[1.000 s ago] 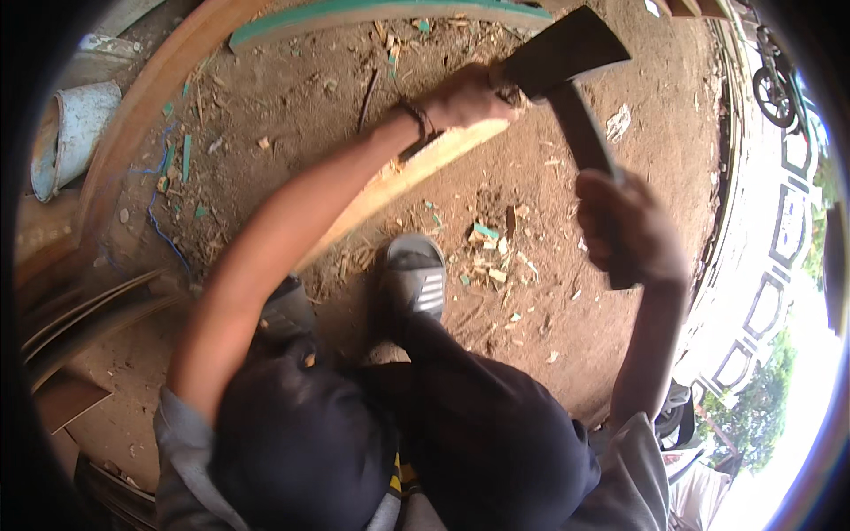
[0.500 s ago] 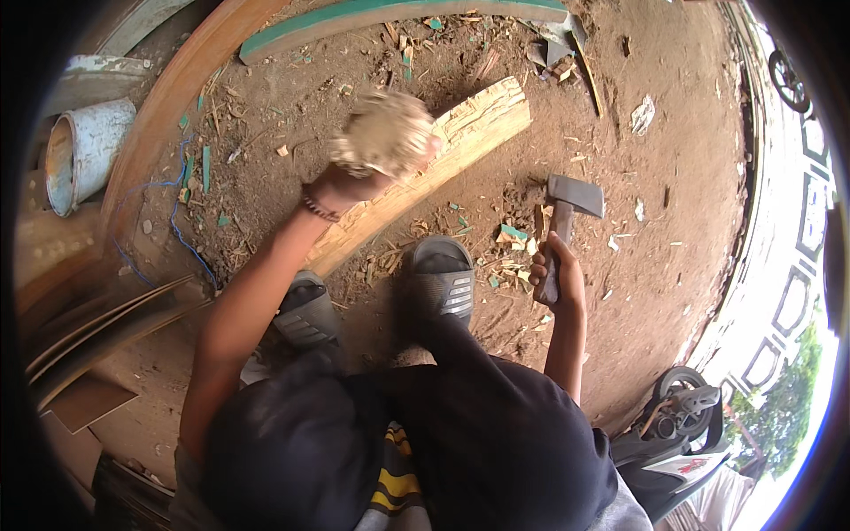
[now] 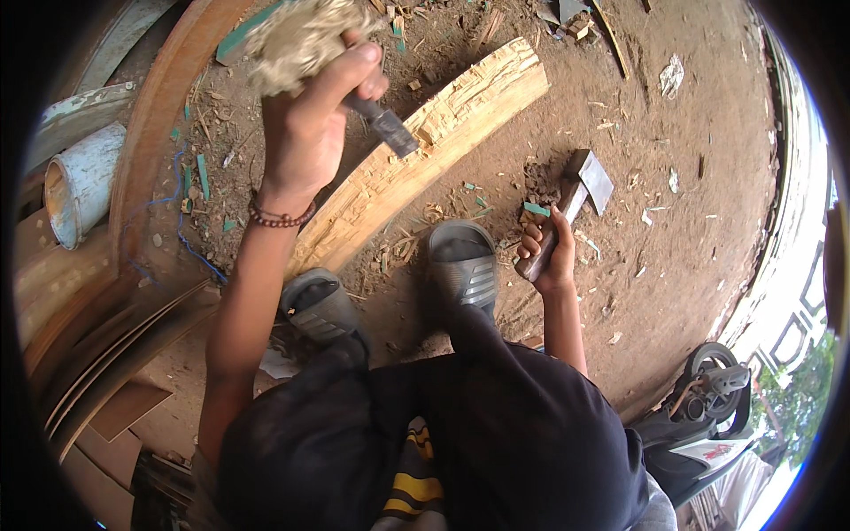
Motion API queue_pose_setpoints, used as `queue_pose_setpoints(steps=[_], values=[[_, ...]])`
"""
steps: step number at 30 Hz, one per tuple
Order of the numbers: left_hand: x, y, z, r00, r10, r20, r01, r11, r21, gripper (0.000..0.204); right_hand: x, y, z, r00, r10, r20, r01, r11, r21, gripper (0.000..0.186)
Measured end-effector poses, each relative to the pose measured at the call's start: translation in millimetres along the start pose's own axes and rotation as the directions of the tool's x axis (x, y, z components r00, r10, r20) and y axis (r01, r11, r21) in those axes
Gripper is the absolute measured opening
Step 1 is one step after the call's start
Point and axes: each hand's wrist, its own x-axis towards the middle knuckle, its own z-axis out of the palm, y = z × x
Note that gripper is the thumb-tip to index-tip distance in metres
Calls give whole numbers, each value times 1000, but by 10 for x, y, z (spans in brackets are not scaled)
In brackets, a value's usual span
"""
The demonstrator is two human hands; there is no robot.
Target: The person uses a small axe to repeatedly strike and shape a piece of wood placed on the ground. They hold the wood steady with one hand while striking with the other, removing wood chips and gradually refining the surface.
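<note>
My left hand [image 3: 319, 106] is closed round a chisel [image 3: 395, 134] whose pale handle top is splayed into a wide, frayed mass. Its dark, flat blade points down at the upper face of a thick, curved wooden beam [image 3: 460, 111], which is rough and chipped along that face. Whether the blade's tip touches the wood, I cannot tell. My right hand [image 3: 553, 248] grips a hatchet [image 3: 575, 196] by its short wooden handle, to the right of the beam. The metal head is uppermost, apart from the beam.
My sandalled feet [image 3: 465, 257] stand beside the beam's near side. Wood chips lie scattered on the dirt floor [image 3: 655, 203]. At left are a brown curved timber [image 3: 146, 115], a pale blue bucket [image 3: 84, 181] and a blue string [image 3: 188, 243]. A motorcycle [image 3: 708, 416] stands at lower right.
My left hand has turned and the chisel's blade has come into view above the beam. The hatchet has tilted in my right hand. The whole view has shifted slightly.
</note>
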Motion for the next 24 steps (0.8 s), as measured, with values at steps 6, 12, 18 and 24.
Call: queue_pose_setpoints(steps=[6, 12, 18, 24], values=[[124, -246, 61, 998, 37, 55, -50, 967, 251, 13, 5, -6, -46, 999, 22, 45, -21, 1000, -12, 32], [53, -341, 12, 994, -24, 102, 0, 973, 230, 32, 34, 16, -61, 1000, 12, 2, -12, 1000, -19, 34], [38, -463, 20, 999, 44, 24, -48, 983, 175, 29, 62, 23, -85, 1000, 20, 9, -20, 1000, -12, 35], [101, -532, -33, 985, 167, -37, -167, 986, -11, 13, 68, 71, -131, 1000, -15, 27, 16, 1000, -18, 34]])
